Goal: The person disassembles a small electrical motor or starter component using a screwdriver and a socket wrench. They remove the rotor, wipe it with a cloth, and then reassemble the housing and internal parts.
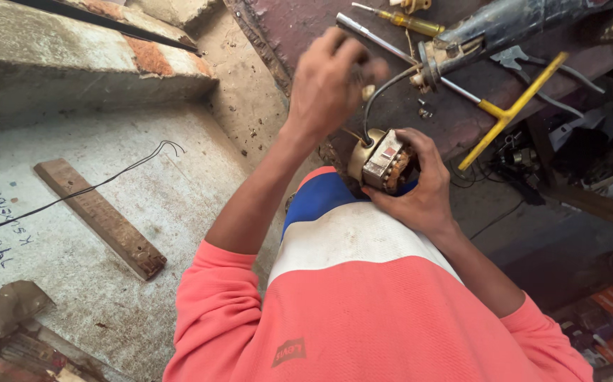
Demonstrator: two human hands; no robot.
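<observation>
Brass-coloured and wound with copper, the small motor (381,161) sits clamped in the right hand (420,191), propped against the blue, white and coral shirt (349,269). Just above that grip, the left hand (328,85) is closed around something small I cannot make out, near the black cable (377,99). Good work calls for holding the motor steady and pulling gently, sparing the windings.

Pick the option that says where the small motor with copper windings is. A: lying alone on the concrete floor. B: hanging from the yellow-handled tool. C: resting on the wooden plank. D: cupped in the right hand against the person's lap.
D: the right hand wraps around the small motor just above the lap, while the left hand is raised above it, near its black cable.
</observation>
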